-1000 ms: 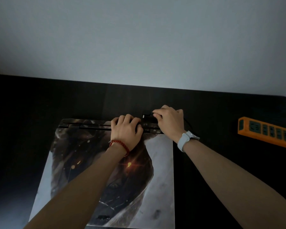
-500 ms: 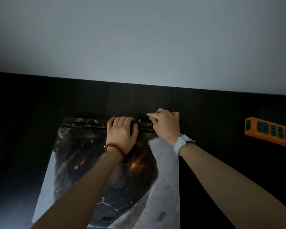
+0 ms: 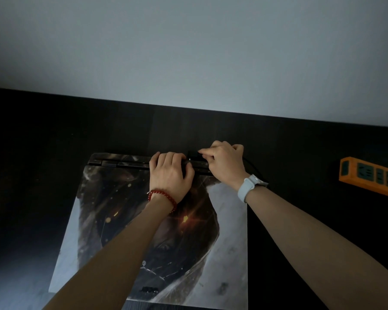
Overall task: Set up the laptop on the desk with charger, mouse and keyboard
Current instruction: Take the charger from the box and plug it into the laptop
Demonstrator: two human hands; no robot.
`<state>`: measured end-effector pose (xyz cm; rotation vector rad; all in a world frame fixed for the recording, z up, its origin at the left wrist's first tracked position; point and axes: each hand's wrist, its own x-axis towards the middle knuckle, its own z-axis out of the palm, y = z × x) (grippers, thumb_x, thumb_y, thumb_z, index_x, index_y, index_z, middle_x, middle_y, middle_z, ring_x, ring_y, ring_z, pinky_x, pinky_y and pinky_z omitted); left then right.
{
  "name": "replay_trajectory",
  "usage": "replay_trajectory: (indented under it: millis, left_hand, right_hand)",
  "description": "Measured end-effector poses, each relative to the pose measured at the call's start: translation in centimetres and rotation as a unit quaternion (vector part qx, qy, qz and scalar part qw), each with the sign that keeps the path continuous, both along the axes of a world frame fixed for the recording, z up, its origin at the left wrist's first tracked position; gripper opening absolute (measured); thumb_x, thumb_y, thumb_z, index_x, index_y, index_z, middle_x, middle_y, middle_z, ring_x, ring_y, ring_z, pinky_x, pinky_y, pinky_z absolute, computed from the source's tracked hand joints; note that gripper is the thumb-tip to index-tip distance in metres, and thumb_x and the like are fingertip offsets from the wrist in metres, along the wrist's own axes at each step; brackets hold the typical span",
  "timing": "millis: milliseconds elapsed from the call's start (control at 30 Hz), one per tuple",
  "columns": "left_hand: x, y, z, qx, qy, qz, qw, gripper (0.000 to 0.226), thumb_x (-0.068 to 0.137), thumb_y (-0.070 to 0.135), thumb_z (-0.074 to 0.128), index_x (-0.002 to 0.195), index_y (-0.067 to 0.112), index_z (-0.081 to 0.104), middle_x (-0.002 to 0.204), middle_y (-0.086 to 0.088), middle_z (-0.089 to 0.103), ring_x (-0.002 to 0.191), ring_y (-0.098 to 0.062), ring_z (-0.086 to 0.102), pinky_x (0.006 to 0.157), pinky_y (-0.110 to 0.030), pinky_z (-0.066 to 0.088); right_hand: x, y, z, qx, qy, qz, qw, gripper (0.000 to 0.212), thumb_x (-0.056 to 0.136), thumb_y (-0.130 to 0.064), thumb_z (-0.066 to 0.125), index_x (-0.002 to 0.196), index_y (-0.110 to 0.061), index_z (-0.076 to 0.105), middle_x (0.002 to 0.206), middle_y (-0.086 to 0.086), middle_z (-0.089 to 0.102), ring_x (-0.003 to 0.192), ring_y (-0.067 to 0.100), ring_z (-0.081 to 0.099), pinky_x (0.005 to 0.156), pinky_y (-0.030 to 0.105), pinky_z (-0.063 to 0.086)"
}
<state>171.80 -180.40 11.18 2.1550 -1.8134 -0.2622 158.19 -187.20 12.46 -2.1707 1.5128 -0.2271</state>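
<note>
A closed laptop [image 3: 112, 220] with a dark picture skin on its lid lies flat on the black desk [image 3: 36, 164]. My left hand [image 3: 169, 175], with a red bead bracelet, rests on the lid's rear edge, its fingers curled over the hinge. My right hand [image 3: 225, 163], with a white watch, pinches a small black charger plug [image 3: 194, 154] at the laptop's back edge. The plug's black cable [image 3: 252, 166] runs off to the right behind my wrist. Mouse and keyboard are not in view.
An orange power strip [image 3: 372, 176] with dark sockets lies on the desk at the right, partly cut off by the frame edge. A pale wall [image 3: 188, 52] rises directly behind the desk's back edge.
Both hands stay at the laptop's rear edge. My right hand has shifted the plug slightly left along the back edge. The view has drifted a little to the left.
</note>
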Motion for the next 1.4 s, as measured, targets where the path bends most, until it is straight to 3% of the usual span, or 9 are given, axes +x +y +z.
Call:
replay_trajectory:
  millis: [167,300,567,900,1400]
  left_hand:
    - [0.0,-0.1,-0.1,0.017,-0.005,0.000,1.000,0.036,0.087,0.033,0.042,0.111,0.012,0.059,0.106,-0.005,0.066,0.105,-0.022,0.057,0.107,-0.039,0.027]
    - [0.0,-0.4,-0.4,0.046,-0.034,-0.016,0.998,0.051,0.086,0.036,0.028,0.132,0.023,0.044,0.121,-0.003,0.057,0.114,-0.020,0.049,0.107,-0.040,0.024]
    - [-0.2,-0.7,-0.7,0.052,-0.050,-0.004,0.997,0.045,0.084,0.037,0.027,0.123,0.026,0.047,0.120,-0.003,0.055,0.112,-0.020,0.048,0.103,-0.040,0.026]
    - [-0.3,-0.8,-0.7,0.065,-0.062,-0.002,0.996,0.040,0.087,0.036,0.035,0.123,0.025,0.048,0.119,-0.004,0.054,0.111,-0.022,0.048,0.102,-0.041,0.026]
    - [-0.1,-0.8,-1.0,0.057,-0.057,-0.003,0.997,0.040,0.085,0.037,0.032,0.116,0.024,0.053,0.115,-0.005,0.055,0.109,-0.022,0.049,0.101,-0.041,0.028]
  right_hand:
    - [-0.1,-0.3,-0.1,0.014,-0.004,0.007,1.000,0.027,0.092,-0.019,0.050,0.110,-0.031,0.066,0.101,-0.002,0.061,0.098,0.018,0.051,0.087,0.038,0.024]
    - [-0.4,-0.3,-0.3,0.029,-0.017,0.010,0.999,0.027,0.093,-0.019,0.049,0.109,-0.031,0.067,0.101,-0.002,0.062,0.098,0.017,0.052,0.084,0.035,0.021]
    - [-0.4,-0.3,-0.6,0.042,-0.022,0.009,0.999,0.031,0.093,-0.017,0.045,0.112,-0.032,0.064,0.101,-0.001,0.062,0.098,0.018,0.053,0.084,0.035,0.021]
    - [-0.4,0.5,-0.7,-0.020,0.014,0.028,0.999,0.032,0.088,-0.019,0.045,0.114,-0.025,0.063,0.104,0.001,0.062,0.097,0.018,0.053,0.094,0.041,0.028]
    - [-0.4,0.9,-1.0,-0.066,0.018,0.051,0.996,0.026,0.086,-0.018,0.048,0.104,-0.019,0.067,0.101,0.000,0.065,0.098,0.019,0.054,0.094,0.041,0.030]
